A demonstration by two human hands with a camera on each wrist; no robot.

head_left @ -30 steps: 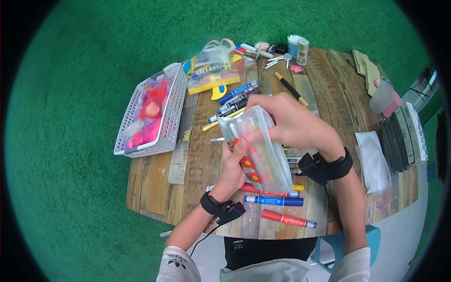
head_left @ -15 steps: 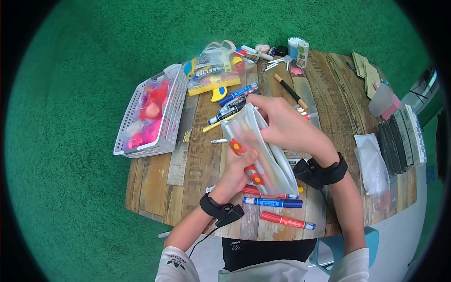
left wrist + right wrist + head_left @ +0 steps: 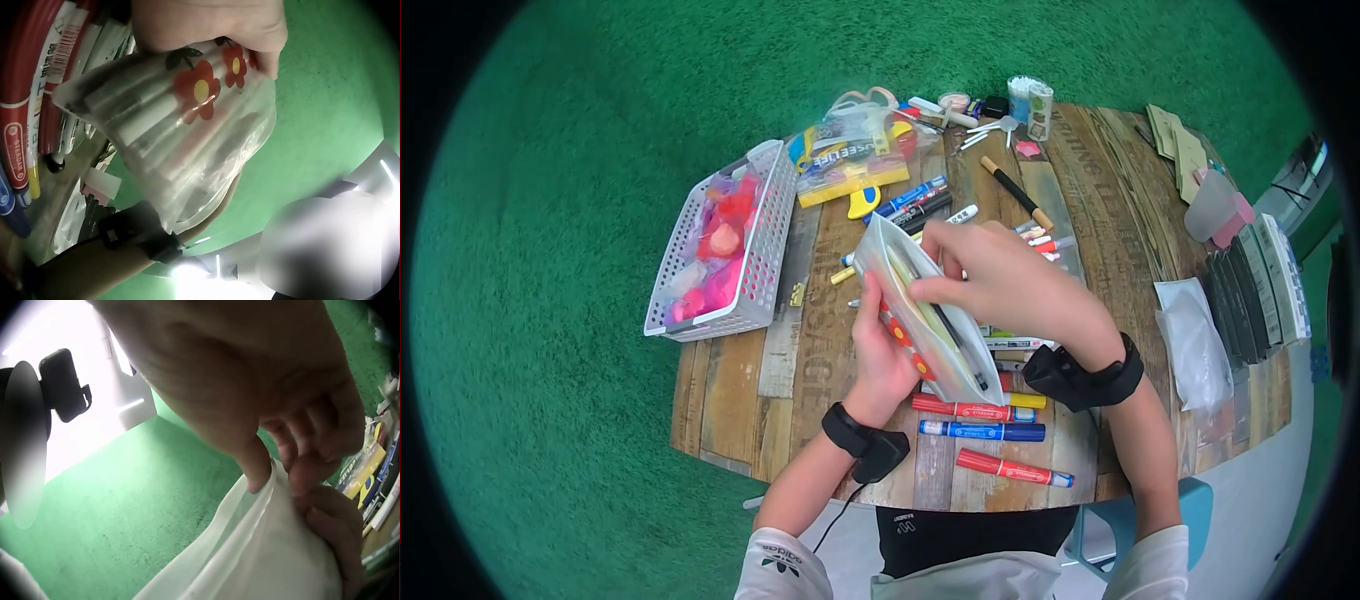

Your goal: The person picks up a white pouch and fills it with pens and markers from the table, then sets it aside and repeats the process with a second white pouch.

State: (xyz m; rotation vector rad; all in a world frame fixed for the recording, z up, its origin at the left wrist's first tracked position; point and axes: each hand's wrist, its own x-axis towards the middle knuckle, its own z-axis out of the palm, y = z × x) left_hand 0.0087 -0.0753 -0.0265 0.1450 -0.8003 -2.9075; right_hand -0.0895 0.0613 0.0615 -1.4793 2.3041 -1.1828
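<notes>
In the head view a frosted clear pencil pouch (image 3: 948, 372) with red flowers is held up over the table. Its mouth gapes upward, showing pens, one of them dark (image 3: 970, 365), lying lengthwise inside. My left hand (image 3: 882, 355) grips the flowered side, thumb along the outside. The right hand (image 3: 1012, 282) pinches the pouch's far rim; in the right wrist view the thumb (image 3: 253, 469) goes inside the opening and the fingers stay outside. Through the plastic in the left wrist view, several pens show side by side behind the red flower (image 3: 199, 92). Below lie red markers (image 3: 1015, 467) and a blue marker (image 3: 982, 431).
Left stands a white basket (image 3: 755, 270) of pink and red items. Behind the hands are more markers (image 3: 920, 210), a clear zip bag (image 3: 855, 160) and a black pen with tan ends (image 3: 1017, 192). Cotton swabs, boxes (image 3: 1275, 280) and a white packet (image 3: 1193, 345) line the far and right sides.
The pouch has tilted so that its mouth faces up and the pens inside show. My right hand has spread the rim; the left thumb has shifted from the front towards the pouch's edge.
</notes>
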